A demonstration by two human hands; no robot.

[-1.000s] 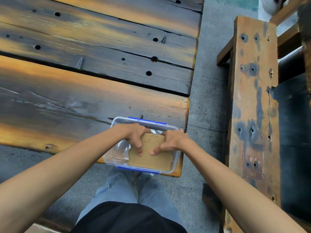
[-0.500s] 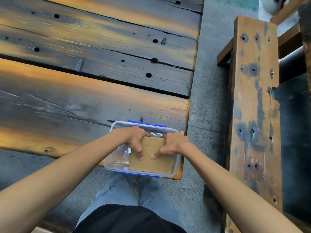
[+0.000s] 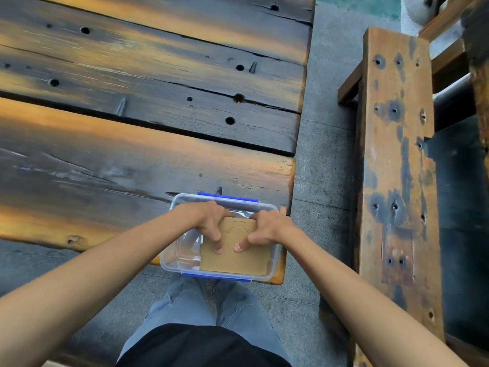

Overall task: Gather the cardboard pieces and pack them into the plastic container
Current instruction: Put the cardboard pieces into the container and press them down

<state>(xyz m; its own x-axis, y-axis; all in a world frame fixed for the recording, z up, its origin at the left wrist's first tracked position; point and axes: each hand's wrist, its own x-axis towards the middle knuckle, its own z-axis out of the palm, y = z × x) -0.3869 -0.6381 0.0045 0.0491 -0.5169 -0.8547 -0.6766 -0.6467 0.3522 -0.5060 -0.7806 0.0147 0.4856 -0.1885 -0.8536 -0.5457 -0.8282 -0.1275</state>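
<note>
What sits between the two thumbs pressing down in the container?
Only the bare face of the cardboard piece, with faint curved cut lines, in the head view. Left hand and right hand press it into the plastic container.

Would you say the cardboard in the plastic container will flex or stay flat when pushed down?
The cardboard looks thin, so it probably flexes, though it lies flat under both hands. It is likely light. The plastic container overhangs the table edge, so hard pushing might tip it.

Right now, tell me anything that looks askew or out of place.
The plastic container overhangs the near edge of the wooden table. The cardboard piece fills only its right side.
</note>
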